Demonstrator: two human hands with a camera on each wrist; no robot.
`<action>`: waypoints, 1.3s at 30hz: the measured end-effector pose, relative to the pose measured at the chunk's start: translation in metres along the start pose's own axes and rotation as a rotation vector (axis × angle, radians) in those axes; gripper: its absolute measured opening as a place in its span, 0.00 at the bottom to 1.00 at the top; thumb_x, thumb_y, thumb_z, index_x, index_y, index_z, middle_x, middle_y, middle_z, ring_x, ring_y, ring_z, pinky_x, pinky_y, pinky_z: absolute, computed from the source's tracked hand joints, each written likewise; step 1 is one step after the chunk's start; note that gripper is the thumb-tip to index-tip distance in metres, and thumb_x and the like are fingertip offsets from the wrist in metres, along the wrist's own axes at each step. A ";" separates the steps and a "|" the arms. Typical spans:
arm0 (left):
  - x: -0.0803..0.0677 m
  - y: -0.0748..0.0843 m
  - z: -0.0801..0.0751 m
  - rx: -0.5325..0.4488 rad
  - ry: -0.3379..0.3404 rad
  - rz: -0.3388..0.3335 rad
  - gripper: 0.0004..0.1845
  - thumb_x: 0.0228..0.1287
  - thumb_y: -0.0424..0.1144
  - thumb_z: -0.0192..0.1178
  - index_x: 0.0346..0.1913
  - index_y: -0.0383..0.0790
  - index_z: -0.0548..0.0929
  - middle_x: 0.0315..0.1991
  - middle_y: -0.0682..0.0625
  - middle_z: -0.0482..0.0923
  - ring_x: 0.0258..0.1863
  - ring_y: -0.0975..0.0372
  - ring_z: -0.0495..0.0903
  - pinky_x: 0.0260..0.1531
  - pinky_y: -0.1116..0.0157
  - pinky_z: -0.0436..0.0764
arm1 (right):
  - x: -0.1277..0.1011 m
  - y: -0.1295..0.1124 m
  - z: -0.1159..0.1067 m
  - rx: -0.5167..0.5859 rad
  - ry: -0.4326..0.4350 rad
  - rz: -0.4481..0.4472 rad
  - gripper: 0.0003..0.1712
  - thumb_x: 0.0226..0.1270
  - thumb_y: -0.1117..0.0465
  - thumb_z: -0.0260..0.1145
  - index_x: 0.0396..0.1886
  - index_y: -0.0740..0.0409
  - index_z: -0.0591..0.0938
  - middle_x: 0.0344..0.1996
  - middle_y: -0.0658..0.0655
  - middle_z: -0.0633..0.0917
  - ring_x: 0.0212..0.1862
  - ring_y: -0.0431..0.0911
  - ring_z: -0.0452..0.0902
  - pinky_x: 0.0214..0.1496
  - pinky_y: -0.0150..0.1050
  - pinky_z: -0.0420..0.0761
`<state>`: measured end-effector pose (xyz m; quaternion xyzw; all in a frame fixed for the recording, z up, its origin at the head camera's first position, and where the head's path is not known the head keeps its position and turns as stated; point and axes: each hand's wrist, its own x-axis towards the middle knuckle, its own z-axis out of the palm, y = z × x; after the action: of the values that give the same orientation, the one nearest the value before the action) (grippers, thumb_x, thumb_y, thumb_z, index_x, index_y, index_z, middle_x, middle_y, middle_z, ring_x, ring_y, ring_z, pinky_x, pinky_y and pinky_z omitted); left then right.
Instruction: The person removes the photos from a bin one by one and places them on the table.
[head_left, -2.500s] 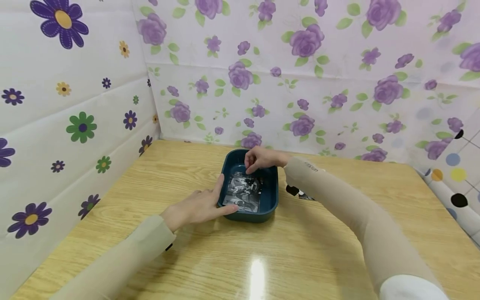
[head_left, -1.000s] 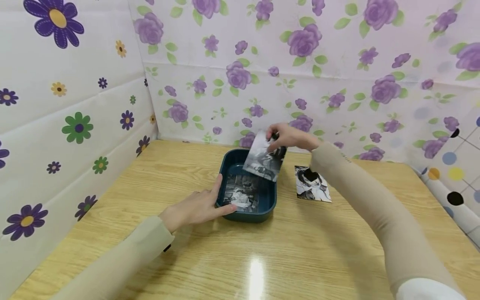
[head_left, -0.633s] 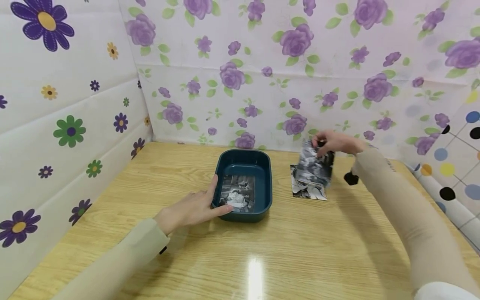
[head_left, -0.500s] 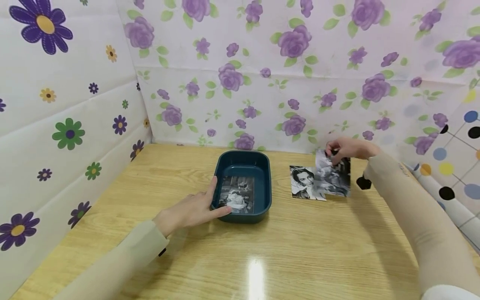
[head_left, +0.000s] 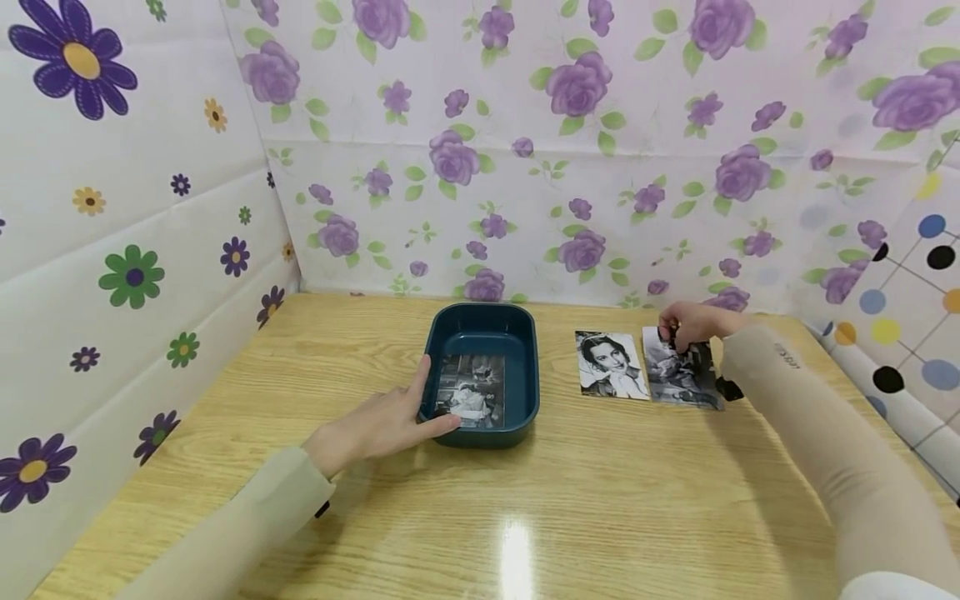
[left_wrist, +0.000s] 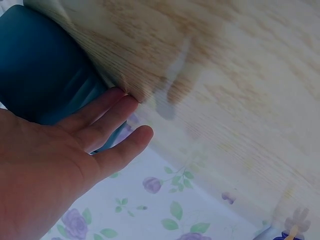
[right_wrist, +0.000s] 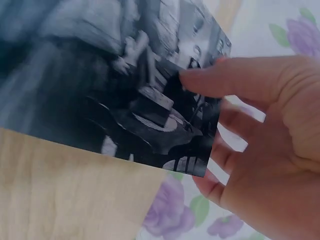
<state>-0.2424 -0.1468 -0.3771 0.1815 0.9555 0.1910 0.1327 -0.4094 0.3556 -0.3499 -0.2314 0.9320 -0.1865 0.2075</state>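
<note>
On worktop (head_left: 570, 500), right of the blue tray (head_left: 525, 417) — portrait photo (head_left: 609, 364) laid flat; second photo (head_left: 678, 379) beside it, pinched by right hand (head_left: 693, 321). One photo in tray (head_left: 471, 392) remains, by appearance. Left hand (head_left: 382, 425), fingers straight, steadies the tray's side.

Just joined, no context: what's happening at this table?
A person is handling black-and-white photos. The right hand pinches one photo by its far edge, low over the table, beside a portrait photo lying flat. The left hand rests open against the near left side of a dark blue tray, where another photo lies.
</note>
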 end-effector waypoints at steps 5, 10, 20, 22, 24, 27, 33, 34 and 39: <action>0.000 0.000 0.001 0.003 0.006 -0.001 0.59 0.57 0.79 0.43 0.76 0.49 0.27 0.57 0.36 0.78 0.32 0.57 0.84 0.50 0.55 0.79 | 0.004 -0.004 0.011 -0.057 0.088 -0.015 0.17 0.35 0.81 0.57 0.31 0.68 0.76 0.25 0.57 0.71 0.25 0.43 0.60 0.24 0.35 0.62; 0.000 0.000 0.001 0.003 0.014 0.001 0.60 0.56 0.79 0.44 0.77 0.49 0.27 0.64 0.34 0.71 0.42 0.52 0.85 0.55 0.52 0.77 | 0.007 -0.005 0.017 -0.114 0.117 -0.041 0.17 0.36 0.81 0.58 0.31 0.67 0.77 0.28 0.61 0.76 0.28 0.46 0.63 0.27 0.37 0.65; 0.001 0.000 -0.001 0.021 0.028 -0.008 0.60 0.56 0.79 0.43 0.77 0.49 0.27 0.66 0.34 0.69 0.41 0.52 0.85 0.52 0.53 0.78 | 0.015 -0.025 0.016 -0.206 0.306 -0.071 0.10 0.49 0.70 0.69 0.33 0.66 0.81 0.34 0.65 0.82 0.37 0.54 0.76 0.42 0.50 0.77; 0.001 0.000 -0.001 0.015 0.019 -0.006 0.60 0.56 0.79 0.43 0.77 0.49 0.27 0.65 0.33 0.70 0.40 0.53 0.85 0.52 0.53 0.78 | 0.022 -0.039 0.016 -0.113 0.329 -0.104 0.08 0.53 0.70 0.68 0.34 0.67 0.81 0.33 0.64 0.82 0.37 0.53 0.78 0.42 0.47 0.79; 0.001 0.000 0.001 0.012 0.009 -0.005 0.60 0.56 0.79 0.43 0.77 0.49 0.27 0.64 0.33 0.72 0.35 0.56 0.85 0.49 0.54 0.79 | 0.029 -0.056 0.016 -0.030 0.338 -0.133 0.08 0.56 0.69 0.69 0.35 0.67 0.81 0.34 0.63 0.83 0.37 0.53 0.80 0.42 0.43 0.80; 0.001 0.000 0.001 0.011 0.010 -0.008 0.59 0.56 0.79 0.43 0.77 0.49 0.27 0.64 0.34 0.71 0.36 0.56 0.84 0.49 0.54 0.79 | 0.044 -0.088 0.015 0.061 0.317 -0.180 0.10 0.59 0.64 0.71 0.38 0.64 0.82 0.36 0.61 0.84 0.40 0.51 0.81 0.44 0.39 0.81; 0.001 0.001 0.000 0.012 0.014 -0.011 0.59 0.56 0.79 0.43 0.77 0.50 0.27 0.64 0.35 0.72 0.39 0.55 0.84 0.49 0.53 0.79 | 0.074 -0.152 0.023 0.136 0.295 -0.352 0.08 0.62 0.60 0.70 0.37 0.59 0.83 0.36 0.57 0.85 0.39 0.48 0.81 0.43 0.39 0.80; 0.000 0.001 0.000 0.011 0.013 -0.012 0.59 0.56 0.79 0.43 0.77 0.51 0.27 0.64 0.35 0.72 0.41 0.53 0.84 0.50 0.53 0.78 | 0.078 -0.161 0.026 0.142 0.291 -0.377 0.08 0.63 0.60 0.69 0.37 0.59 0.84 0.36 0.57 0.86 0.37 0.48 0.81 0.42 0.40 0.79; 0.000 0.001 0.000 0.002 0.007 -0.014 0.59 0.56 0.80 0.42 0.76 0.51 0.26 0.67 0.34 0.68 0.54 0.47 0.80 0.57 0.49 0.75 | 0.102 -0.198 0.043 0.112 0.214 -0.462 0.09 0.62 0.61 0.70 0.39 0.63 0.84 0.34 0.58 0.86 0.35 0.47 0.81 0.41 0.38 0.80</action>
<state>-0.2418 -0.1464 -0.3771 0.1741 0.9575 0.1896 0.1303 -0.4009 0.1296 -0.3291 -0.4052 0.8593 -0.3038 0.0722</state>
